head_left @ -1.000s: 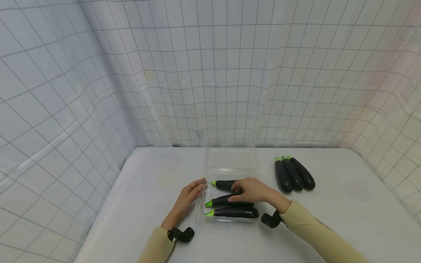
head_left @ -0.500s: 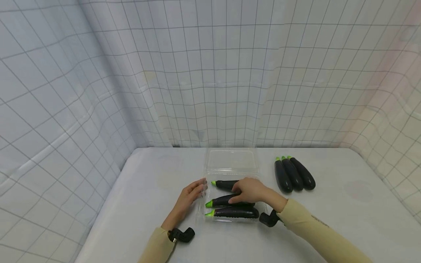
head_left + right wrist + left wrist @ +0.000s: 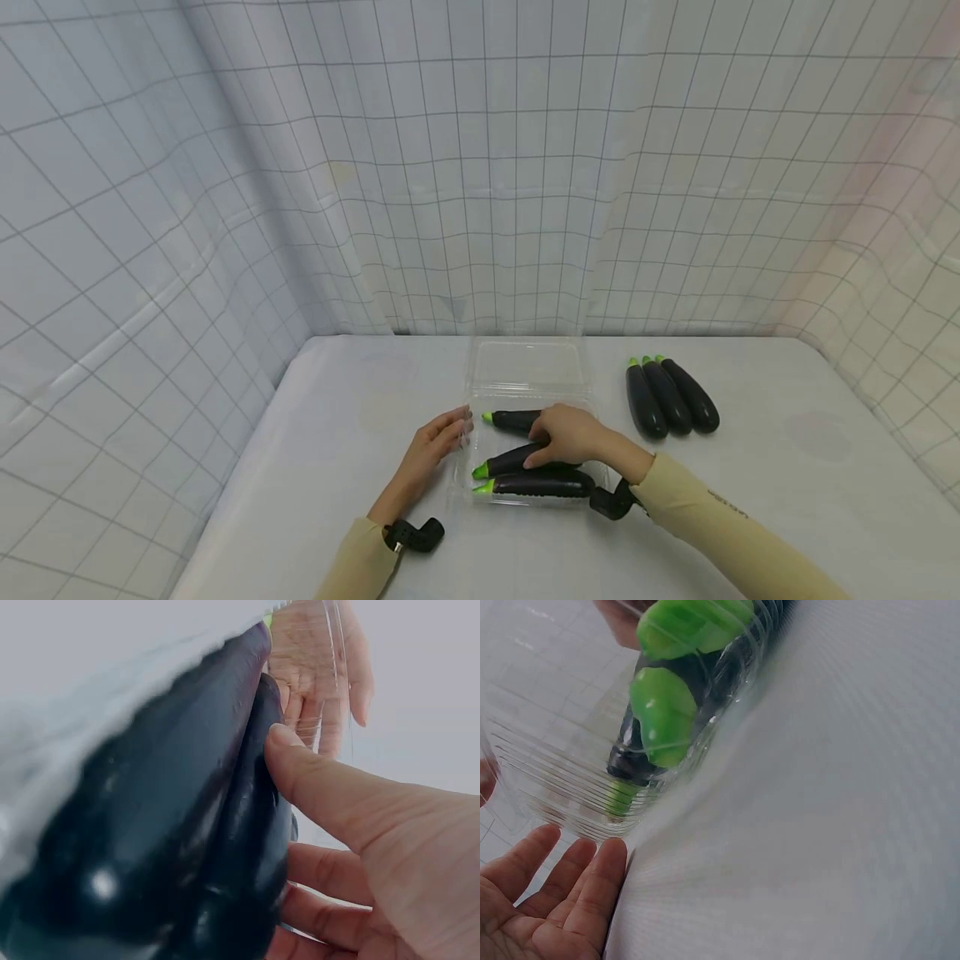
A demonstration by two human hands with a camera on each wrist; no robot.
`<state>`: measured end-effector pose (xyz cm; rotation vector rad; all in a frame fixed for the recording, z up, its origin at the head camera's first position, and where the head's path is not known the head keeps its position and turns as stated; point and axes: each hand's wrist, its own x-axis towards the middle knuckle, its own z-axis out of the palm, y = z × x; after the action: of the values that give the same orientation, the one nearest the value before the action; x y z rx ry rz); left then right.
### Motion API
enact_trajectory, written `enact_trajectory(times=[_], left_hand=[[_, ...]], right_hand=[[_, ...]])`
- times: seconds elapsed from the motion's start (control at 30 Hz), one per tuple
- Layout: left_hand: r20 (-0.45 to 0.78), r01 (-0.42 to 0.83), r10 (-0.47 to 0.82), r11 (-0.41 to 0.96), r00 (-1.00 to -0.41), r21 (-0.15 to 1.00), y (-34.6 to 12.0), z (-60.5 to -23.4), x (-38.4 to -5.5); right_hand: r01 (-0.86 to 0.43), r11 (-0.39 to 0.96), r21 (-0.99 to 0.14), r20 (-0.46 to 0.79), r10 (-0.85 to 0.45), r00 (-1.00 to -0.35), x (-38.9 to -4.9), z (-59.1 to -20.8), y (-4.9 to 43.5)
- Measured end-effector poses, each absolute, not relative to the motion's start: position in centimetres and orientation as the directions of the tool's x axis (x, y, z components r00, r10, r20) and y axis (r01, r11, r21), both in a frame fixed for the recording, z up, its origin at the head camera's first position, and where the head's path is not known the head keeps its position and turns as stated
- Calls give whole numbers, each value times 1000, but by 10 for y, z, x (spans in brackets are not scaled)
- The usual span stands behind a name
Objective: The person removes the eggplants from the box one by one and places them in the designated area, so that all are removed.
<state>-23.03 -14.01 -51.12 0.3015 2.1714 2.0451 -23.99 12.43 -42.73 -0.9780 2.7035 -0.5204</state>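
Inside a clear plastic clamshell container lie three dark eggplants with green stems. My right hand reaches in from the right and grips the middle eggplant; in the right wrist view its thumb presses one side while the fingers curl along the other. The near eggplant lies right beside it, along the container's front. Farther back, the far eggplant is partly hidden by my right hand. My left hand rests with extended fingers at the container's left wall, fingertips right at the ribbed plastic in the left wrist view.
The container's lid is folded back behind it. Three more eggplants lie side by side to the right on the white-covered table. Checked white curtains hang behind and on both sides.
The middle and near eggplants have shifted slightly right, and the middle one's stem has come a little nearer. My left hand stays in place; the right wrist has moved slightly left.
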Motion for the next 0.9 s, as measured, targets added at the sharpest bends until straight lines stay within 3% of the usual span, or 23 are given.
enact_trajectory(times=[0.9], left_hand=[[26,41,250,54,-968,998,-140,-511,-231]], right_hand=[[-561,670,-486,-44,-660,-750,-241,-428,132]])
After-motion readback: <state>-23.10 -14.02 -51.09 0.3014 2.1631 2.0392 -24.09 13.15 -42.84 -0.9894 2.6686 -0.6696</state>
